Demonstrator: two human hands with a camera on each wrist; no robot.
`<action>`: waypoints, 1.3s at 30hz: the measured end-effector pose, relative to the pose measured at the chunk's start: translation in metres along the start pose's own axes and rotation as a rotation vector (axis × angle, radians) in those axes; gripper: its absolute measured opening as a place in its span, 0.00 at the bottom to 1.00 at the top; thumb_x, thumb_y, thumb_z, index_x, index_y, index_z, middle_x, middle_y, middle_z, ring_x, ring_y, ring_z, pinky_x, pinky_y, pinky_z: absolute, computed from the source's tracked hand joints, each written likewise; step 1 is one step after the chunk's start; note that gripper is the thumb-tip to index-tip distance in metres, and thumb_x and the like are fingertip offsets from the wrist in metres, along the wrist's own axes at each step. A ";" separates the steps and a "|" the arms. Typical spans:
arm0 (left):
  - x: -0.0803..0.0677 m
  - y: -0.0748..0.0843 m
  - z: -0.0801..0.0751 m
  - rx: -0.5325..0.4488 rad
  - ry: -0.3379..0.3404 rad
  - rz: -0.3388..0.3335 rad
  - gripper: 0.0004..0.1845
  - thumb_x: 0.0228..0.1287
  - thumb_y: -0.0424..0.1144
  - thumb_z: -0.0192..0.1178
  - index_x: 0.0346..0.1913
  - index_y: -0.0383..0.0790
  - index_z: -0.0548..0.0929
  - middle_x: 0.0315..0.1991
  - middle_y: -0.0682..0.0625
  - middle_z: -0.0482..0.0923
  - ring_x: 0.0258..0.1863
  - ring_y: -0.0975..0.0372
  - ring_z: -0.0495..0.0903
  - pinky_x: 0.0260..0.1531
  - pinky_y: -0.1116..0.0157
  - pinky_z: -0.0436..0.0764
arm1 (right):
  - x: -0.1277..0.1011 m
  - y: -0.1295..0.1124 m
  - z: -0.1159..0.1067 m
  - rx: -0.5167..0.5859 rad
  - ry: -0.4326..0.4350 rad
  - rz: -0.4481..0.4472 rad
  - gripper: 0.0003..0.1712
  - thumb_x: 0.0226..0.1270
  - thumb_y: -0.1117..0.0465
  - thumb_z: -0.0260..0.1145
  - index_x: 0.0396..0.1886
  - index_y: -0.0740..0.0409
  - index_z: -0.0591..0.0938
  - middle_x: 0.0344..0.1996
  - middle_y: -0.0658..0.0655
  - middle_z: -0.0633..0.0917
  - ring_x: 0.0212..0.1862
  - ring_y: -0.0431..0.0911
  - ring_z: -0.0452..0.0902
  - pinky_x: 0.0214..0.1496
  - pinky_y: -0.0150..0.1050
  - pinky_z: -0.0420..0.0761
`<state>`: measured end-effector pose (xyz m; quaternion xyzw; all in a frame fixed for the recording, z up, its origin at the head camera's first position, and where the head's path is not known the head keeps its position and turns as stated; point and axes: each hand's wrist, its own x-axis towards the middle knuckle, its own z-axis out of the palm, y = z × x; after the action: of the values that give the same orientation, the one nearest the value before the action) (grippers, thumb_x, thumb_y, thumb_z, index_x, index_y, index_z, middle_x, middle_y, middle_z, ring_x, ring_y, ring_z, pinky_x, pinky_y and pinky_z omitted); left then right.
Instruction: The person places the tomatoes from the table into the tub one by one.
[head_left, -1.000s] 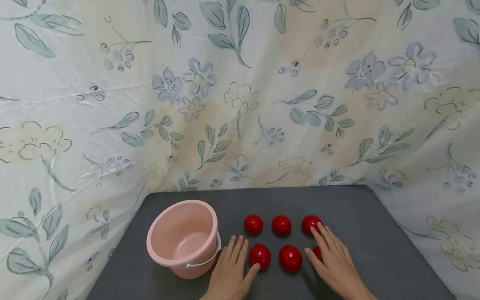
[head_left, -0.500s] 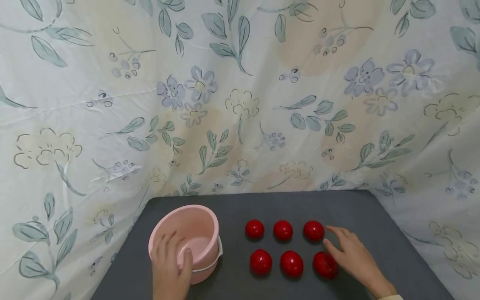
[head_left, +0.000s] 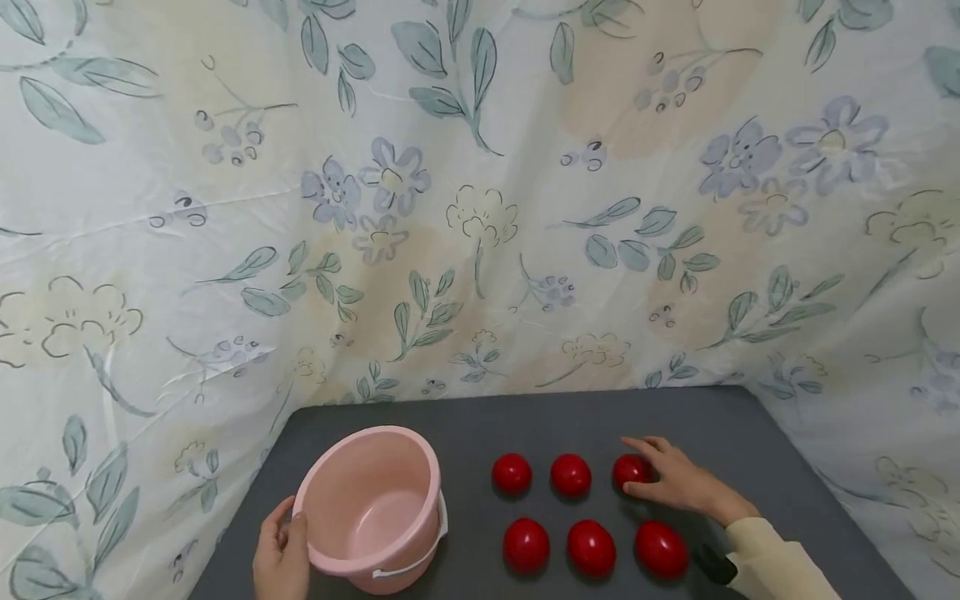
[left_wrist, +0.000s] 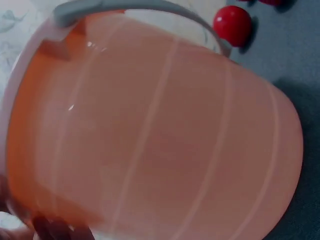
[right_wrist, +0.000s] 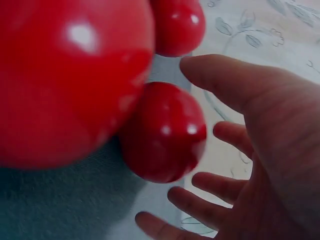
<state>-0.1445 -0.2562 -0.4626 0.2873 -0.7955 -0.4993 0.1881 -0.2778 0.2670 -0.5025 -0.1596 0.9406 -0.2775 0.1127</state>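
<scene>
The left hand (head_left: 281, 554) has moved from over the bucket's mouth to the left of its rim, and the right hand (head_left: 671, 475) has shifted left, so its thumb and fingers now stand round the upper right ball (head_left: 627, 471); the bucket (head_left: 367, 475) and the balls keep their layout. The bucket stands on the left of the bench (head_left: 468, 429), its mouth tipped toward the viewer (only pink inner wall and floor show inside). Its white handle (head_left: 444, 523) hangs round the lower right side.

All six red balls lie outside it, in two rows of three right of the frame's centre: the upper left ball (head_left: 512, 475) and upper middle ball (head_left: 571, 476) beside the one at the right hand, and below them the lower left ball (head_left: 526, 547), lower middle ball (head_left: 591, 548) and lower right ball (head_left: 661, 550).

The right hand has its fingers spread and apart from the ball in the right wrist view. The left hand touches the rim with bent fingers; whether it grips, I cannot tell.
</scene>
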 end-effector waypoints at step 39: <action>-0.021 -0.004 0.017 -0.366 -0.138 -0.189 0.34 0.81 0.48 0.44 0.81 0.39 0.49 0.11 0.50 0.78 0.06 0.62 0.76 0.10 0.65 0.78 | 0.023 -0.004 -0.030 0.107 0.051 -0.065 0.40 0.63 0.49 0.74 0.67 0.66 0.71 0.53 0.65 0.79 0.49 0.50 0.77 0.41 0.39 0.81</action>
<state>-0.1374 -0.2327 -0.4740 0.2869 -0.6720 -0.6694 0.1345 -0.3074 0.2700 -0.4781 -0.1765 0.9214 -0.3349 0.0881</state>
